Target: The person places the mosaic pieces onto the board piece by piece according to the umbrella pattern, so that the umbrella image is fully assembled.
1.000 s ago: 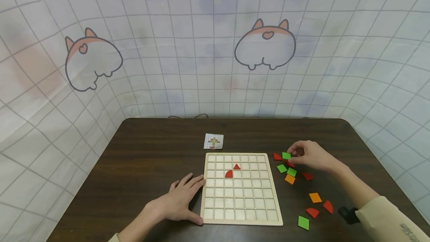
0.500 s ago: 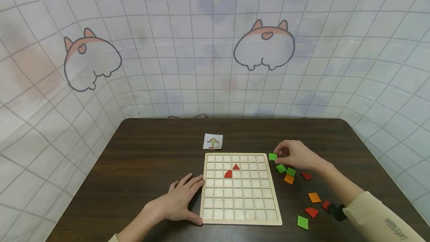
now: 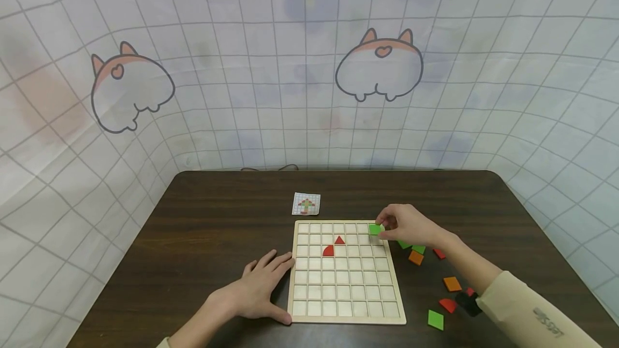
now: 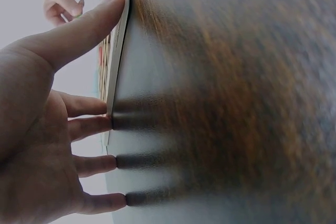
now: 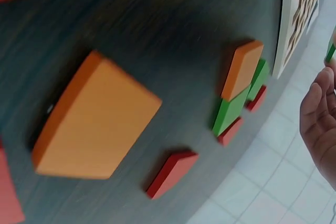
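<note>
A green square tile (image 3: 374,229) is pinched between the thumb and fingers of my right hand (image 3: 410,224), over the upper right corner of the wooden grid board (image 3: 350,277). In the right wrist view the held tile (image 5: 331,52) shows only at the right edge. A red triangle (image 3: 339,240) and a red quarter-circle (image 3: 329,251) lie in cells of the board. With fingers spread, my left hand (image 3: 253,290) rests on the table, its thumb and fingertips touching the board's left side. The left wrist view shows that thumb (image 4: 84,30) against the board's edge.
Right of the board lie loose tiles: a green square (image 3: 436,320), orange squares (image 3: 452,284) (image 5: 97,124), red quarter-circles (image 3: 447,305) and more green ones, partly under my right arm. Behind the board is a small pattern card (image 3: 306,204). A black object (image 3: 467,304) sits at my right wrist.
My right hand has carried the green tile leftward from the loose tiles to above the board's upper right corner. The left hand has stayed in place.
</note>
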Tool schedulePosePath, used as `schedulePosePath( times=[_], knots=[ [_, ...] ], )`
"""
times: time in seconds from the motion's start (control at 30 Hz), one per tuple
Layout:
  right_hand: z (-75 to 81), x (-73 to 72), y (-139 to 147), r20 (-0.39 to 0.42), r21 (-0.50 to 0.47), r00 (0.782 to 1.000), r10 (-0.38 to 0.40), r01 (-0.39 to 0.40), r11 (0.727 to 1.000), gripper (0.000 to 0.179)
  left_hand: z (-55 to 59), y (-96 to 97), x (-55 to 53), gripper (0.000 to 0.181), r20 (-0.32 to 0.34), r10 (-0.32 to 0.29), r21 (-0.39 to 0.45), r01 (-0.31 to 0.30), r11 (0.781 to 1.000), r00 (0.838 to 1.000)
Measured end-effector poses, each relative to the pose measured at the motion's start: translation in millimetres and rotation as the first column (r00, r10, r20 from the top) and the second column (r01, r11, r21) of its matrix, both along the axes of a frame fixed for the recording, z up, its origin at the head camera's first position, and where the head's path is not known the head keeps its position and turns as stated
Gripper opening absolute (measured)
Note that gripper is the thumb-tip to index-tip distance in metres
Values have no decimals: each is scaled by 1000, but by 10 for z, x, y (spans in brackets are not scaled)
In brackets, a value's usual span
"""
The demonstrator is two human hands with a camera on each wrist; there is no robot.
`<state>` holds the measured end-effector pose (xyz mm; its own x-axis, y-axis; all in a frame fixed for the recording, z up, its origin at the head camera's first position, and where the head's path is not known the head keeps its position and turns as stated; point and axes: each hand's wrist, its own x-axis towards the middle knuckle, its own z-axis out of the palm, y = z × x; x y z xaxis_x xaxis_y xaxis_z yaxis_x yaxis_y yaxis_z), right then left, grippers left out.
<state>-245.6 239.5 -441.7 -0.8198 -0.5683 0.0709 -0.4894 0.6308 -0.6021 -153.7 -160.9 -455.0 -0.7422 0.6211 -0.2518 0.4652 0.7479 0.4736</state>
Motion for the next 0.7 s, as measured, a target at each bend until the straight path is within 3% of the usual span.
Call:
schedulePosePath(
  times=[0.27,0.7],
  knots=[
    [-23,26,-222,-61,4,997,55,-55,998,21,9,-1,9,111,-2,1,2,-1,1000,1000],
    [-111,72,-499,-14,-2,996,90,-90,996,18,20,5,9,112,-3,7,-6,-7,1000,1000]
  ],
)
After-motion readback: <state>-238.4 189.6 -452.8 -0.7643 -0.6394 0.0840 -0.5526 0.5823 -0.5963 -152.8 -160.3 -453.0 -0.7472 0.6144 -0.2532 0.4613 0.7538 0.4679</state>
